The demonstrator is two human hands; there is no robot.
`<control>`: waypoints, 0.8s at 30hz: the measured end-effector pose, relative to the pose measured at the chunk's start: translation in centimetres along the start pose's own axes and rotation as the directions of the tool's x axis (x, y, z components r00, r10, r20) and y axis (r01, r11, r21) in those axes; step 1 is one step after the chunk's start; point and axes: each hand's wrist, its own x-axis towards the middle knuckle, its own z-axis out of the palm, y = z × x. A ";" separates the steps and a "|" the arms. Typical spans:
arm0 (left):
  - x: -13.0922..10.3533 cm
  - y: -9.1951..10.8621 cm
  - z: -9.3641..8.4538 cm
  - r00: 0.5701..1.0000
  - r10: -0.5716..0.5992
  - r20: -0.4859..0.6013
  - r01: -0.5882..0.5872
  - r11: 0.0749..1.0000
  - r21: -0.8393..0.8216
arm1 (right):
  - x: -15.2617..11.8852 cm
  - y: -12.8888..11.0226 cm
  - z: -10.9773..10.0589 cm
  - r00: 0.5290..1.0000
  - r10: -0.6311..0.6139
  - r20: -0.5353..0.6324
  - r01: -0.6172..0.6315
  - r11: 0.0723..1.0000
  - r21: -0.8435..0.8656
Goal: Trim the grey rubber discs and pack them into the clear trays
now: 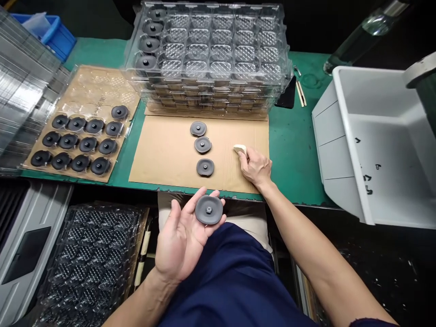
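One hand (184, 240) cradles a disc (209, 210), tray marks (100, 107) illegible

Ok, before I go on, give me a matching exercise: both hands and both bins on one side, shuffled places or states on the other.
1. Left hand
2. Right hand
3. White bin
4. Blue bin

A. Upper left of the picture
B. Grips a pale piece over the cardboard
C. Right side of the picture
D. Palm up, with a black disc on its fingers

Pairs: 1-D, 2-B, 3-C, 4-A
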 end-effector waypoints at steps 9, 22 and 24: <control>-0.1 -0.5 -1.2 1.000 -0.019 0.000 0.019 0.999 -0.041 | -0.1 -0.1 0.1 1.000 0.003 -0.028 -0.005 0.999 -0.053; 0.3 -0.4 -2.8 0.992 0.027 -0.122 -0.025 1.000 0.018 | -0.1 -0.1 0.2 0.999 0.007 -0.035 -0.011 0.994 -0.110; 0.6 -0.6 -3.4 0.982 0.058 -0.179 -0.039 0.993 0.109 | -0.1 -0.1 0.1 0.999 0.005 -0.034 -0.009 0.994 -0.112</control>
